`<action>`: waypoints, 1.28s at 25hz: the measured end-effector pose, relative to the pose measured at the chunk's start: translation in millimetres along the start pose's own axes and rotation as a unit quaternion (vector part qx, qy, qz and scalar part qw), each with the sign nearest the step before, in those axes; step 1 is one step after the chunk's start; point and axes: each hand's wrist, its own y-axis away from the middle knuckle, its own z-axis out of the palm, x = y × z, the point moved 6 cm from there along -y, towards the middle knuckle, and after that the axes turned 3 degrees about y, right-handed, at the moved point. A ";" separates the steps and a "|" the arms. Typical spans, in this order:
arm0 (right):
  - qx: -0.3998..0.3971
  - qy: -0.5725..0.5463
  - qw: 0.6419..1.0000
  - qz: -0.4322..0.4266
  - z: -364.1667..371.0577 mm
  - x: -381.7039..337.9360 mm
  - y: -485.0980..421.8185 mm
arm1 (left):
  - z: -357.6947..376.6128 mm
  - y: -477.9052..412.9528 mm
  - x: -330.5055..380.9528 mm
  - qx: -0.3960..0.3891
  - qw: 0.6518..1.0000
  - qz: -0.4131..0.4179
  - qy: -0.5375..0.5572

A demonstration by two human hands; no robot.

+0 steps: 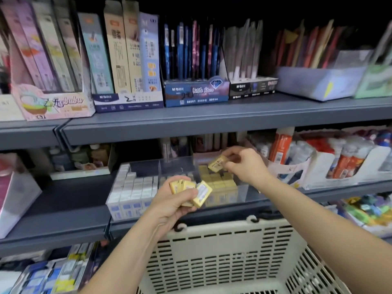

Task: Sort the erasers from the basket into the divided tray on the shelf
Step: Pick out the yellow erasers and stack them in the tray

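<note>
Head view: both hands are up at the tray (pixel 244 194), which sits on the mid shelf (pixel 74 209) just behind the basket (pixel 222 251).

R hand (pixel 246 164) pinches one yellow eraser (pixel 216 164) betw. thumb and fingers. It is tilted and held just above the yellow stack (pixel 220 180) in the tray's right section, not touching the stack as far as I can tell.

L hand (pixel 174 202) grips a small bunch (pixel 201 193) of yellow erasers, approx. three or four; blur prevents an exact count. The bunch is in front of the tray's front wall, above the basket rim.

White stack (pixel 133 187) fills the left section, packed in rows. Mid section contents are too blurred to tell.

Assessment: task well under way, not complete.
- Yellow section looks partly filled, w/ room left on top.
- White section appears near full.
- Outstanding: the eraser in R hand to be set down, then the bunch in L hand, fed across one at a time, I'd judge.
- Basket interior is out of sight from this angle, so I cannot say whether more stock remains in it.
- Sorting looks consistent: no yellow among white and no white among yellow, as far as the blur allows.
</note>
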 end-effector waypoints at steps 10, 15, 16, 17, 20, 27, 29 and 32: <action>-0.148 0.216 0.963 -0.070 81.4 22.3 -84.2 | -4.2 -14.2 -7.2 -0.061 0.998 0.007 0.005; -0.193 0.251 0.944 -0.092 78.1 11.1 -76.1 | -4.2 -12.9 -6.5 -0.054 0.998 0.013 0.002; -0.165 0.243 0.950 -0.102 71.5 2.5 -68.5 | -4.4 -11.6 -5.6 -0.055 0.998 0.013 0.006; -0.136 0.221 0.959 -0.112 63.8 -6.7 -58.6 | -4.1 -10.7 -5.0 -0.056 0.998 0.013 0.009; -0.149 0.068 0.980 -0.109 48.8 -26.4 -14.7 | -3.3 -9.1 -4.6 -0.060 0.998 0.009 0.009; -0.278 -0.039 0.960 -0.008 44.6 -33.6 36.7 | -1.2 -4.0 -2.1 -0.066 0.998 0.011 0.016; -0.277 -0.171 0.944 0.051 40.4 -30.6 33.8 | -3.1 -2.0 0.3 -0.063 0.998 0.014 0.027; -0.253 -0.220 0.940 0.066 31.4 -26.9 26.7 | -12.1 -2.6 5.3 -0.040 0.998 0.028 0.037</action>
